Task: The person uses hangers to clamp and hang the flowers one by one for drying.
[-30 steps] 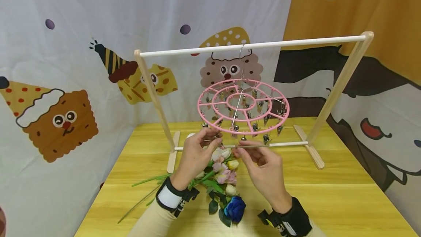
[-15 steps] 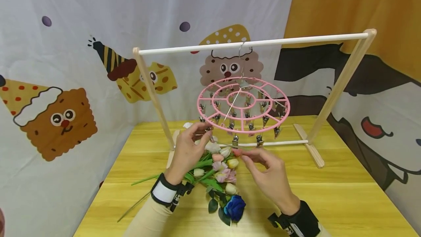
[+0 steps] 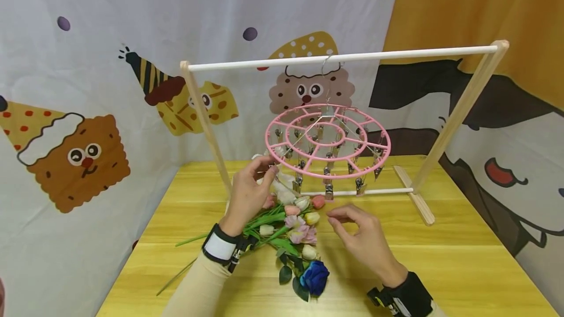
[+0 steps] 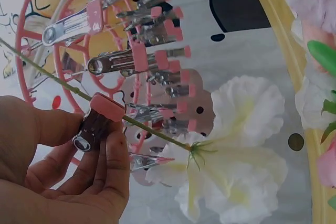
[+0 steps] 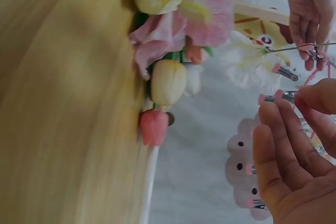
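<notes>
My left hand (image 3: 248, 192) pinches a metal clothes-peg clip (image 4: 94, 129) with pink tips, below the left side of the round pink drying rack (image 3: 328, 177). The clip's tips lie across the green stem of a white flower (image 4: 236, 156), whose bloom hangs down beyond the fingers. My right hand (image 3: 363, 238) is in the air to the right of the flowers, with its fingers loosely bent and nothing between them. In the right wrist view, this hand's fingers (image 5: 294, 166) are spread apart from the thumb.
Several more clips (image 3: 329, 190) dangle from the rack, which hooks onto a white bar (image 3: 396, 55) in a wooden frame. Below lies a heap of artificial flowers: a blue rose (image 3: 315, 278), a yellow tulip (image 3: 312, 218) and pink blooms (image 3: 304, 234). A patterned cloth hangs behind.
My right hand has let go of the stem and moved down and right. The left hand has moved slightly up and left with the clip and flower. The rack has turned.
</notes>
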`<action>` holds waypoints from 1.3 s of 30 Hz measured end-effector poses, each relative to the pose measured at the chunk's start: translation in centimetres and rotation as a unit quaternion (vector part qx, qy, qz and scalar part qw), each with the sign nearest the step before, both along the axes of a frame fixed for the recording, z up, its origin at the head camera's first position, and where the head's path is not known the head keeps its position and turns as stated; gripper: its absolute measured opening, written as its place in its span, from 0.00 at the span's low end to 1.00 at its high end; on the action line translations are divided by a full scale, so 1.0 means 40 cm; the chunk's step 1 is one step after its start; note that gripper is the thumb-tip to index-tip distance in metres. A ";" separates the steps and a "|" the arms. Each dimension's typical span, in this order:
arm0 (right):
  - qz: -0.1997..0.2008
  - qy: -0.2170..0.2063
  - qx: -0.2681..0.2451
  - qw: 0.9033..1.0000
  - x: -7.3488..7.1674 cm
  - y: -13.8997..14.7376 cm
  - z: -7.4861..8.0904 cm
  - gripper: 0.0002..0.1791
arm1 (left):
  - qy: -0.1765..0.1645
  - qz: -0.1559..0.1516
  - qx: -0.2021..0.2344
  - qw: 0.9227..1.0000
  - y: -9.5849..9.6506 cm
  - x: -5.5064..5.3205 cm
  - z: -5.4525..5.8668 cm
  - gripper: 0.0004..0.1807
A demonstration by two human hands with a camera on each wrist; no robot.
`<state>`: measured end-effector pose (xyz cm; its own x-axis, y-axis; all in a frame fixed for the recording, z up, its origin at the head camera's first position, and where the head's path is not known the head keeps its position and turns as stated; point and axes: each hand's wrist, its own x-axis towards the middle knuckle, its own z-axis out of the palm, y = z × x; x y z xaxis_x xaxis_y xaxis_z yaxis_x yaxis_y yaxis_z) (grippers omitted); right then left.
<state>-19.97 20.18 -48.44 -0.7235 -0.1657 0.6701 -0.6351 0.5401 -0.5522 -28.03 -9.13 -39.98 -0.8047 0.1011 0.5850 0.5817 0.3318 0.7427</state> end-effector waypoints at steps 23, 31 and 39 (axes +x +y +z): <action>-0.019 -0.127 0.057 0.990 -0.009 0.015 -0.070 0.11 | -0.071 -0.003 0.040 0.997 -0.007 -0.060 -0.016 0.17; 0.010 -0.150 0.082 0.985 -0.007 0.007 -0.075 0.10 | -0.054 -0.001 0.033 0.998 -0.035 -0.053 -0.044 0.18; 0.034 -0.159 0.091 0.983 -0.004 0.002 -0.075 0.12 | -0.032 0.024 -0.016 0.999 -0.066 -0.018 -0.080 0.16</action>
